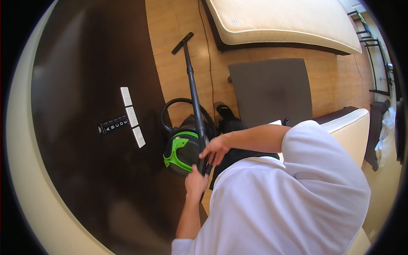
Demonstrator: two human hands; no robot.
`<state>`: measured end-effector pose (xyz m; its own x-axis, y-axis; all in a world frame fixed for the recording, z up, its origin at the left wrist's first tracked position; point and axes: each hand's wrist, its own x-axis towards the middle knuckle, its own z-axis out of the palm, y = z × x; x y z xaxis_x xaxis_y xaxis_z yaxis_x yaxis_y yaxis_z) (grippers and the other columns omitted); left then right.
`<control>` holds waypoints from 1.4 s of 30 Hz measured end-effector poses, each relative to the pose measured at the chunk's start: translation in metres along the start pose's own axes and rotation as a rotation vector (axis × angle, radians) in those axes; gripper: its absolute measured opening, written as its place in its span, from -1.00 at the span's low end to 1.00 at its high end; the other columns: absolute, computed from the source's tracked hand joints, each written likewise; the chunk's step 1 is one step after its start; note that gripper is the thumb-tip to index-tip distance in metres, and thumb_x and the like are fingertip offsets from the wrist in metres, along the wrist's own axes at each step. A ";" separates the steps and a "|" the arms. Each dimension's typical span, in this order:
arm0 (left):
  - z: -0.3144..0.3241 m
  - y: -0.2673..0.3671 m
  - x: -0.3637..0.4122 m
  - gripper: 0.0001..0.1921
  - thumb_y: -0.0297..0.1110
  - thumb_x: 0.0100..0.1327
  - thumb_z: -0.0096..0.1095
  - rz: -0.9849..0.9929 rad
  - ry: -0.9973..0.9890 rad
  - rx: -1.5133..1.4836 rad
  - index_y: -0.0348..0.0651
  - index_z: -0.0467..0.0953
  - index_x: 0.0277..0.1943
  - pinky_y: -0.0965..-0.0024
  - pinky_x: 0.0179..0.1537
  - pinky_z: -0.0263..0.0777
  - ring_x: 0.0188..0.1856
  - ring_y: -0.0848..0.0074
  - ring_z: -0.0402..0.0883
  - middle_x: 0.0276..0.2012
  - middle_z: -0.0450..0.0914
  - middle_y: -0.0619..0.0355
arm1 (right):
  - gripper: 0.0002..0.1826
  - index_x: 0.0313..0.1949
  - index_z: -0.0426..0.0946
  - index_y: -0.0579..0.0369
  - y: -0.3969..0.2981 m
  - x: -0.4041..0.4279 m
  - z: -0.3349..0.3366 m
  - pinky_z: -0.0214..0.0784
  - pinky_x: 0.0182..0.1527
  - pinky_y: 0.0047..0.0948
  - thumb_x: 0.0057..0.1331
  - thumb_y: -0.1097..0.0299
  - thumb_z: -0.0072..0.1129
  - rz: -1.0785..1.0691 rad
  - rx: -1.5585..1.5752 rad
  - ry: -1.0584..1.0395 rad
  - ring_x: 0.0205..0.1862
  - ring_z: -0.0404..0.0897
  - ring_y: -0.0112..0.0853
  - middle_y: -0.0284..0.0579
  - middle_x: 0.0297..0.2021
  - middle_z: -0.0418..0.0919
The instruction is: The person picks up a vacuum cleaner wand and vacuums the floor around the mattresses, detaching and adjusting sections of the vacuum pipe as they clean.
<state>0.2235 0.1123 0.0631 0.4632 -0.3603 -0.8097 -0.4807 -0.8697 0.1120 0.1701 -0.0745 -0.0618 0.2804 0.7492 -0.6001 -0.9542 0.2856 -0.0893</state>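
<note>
A black vacuum wand [195, 95] slants down from its floor nozzle [182, 43] to my hands. My left hand [196, 182] is closed around the wand's lower end, thumb up along it. My right hand [218, 148] is just above it, at the wand's right side, with fingers partly spread; how firmly it holds is unclear. Beneath the wand stands a canister vacuum cleaner [188, 153], black with a bright green handle frame [178, 148]. Its flexible black hose [173, 101] loops out behind it. Part of the canister is hidden by the wand and my hands.
To the left a dark panel [95, 63] carries white switch and socket plates [131, 116] and a lettered black strip [112, 125]. A cable [208, 57] crosses the wood floor [169, 19]. Beyond are a mattress [287, 19], a low grey table [274, 89] and a metal rack [376, 63].
</note>
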 end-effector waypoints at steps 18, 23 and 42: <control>0.016 -0.044 -0.087 -0.59 -0.19 0.16 0.28 0.034 0.011 -0.110 -0.29 0.40 -0.05 -0.11 -0.11 0.48 -0.24 -0.19 0.63 -0.37 0.64 -0.31 | -0.36 0.22 0.43 0.08 0.022 0.011 0.037 0.37 0.19 -0.10 0.34 -0.12 0.14 0.074 0.057 -0.277 0.19 0.49 -0.02 0.16 0.21 0.44; -0.010 -0.006 -0.066 -0.57 -0.22 0.17 0.28 0.073 -0.018 0.014 -0.28 0.37 0.01 -0.06 -0.08 0.49 -0.19 -0.13 0.65 -0.32 0.66 -0.28 | -0.38 0.20 0.44 0.07 0.023 -0.024 0.005 0.38 0.18 -0.10 0.36 -0.14 0.14 0.032 0.078 -0.257 0.18 0.51 -0.07 0.14 0.13 0.50; -0.011 -0.020 -0.061 -0.66 -0.20 0.19 0.34 -0.083 0.295 0.125 -0.16 0.41 -0.09 -0.01 -0.21 0.54 -0.27 -0.04 0.68 -0.36 0.66 -0.12 | -0.59 -0.08 0.53 0.12 -0.032 0.013 0.012 0.50 -0.19 -0.25 0.37 0.00 0.21 -0.004 -0.034 -0.089 -0.24 0.63 -0.19 0.07 -0.15 0.56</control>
<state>0.2127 0.1478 0.1165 0.6916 -0.3883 -0.6090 -0.5114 -0.8587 -0.0332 0.2053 -0.0671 -0.0573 0.2912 0.7985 -0.5268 -0.9555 0.2698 -0.1193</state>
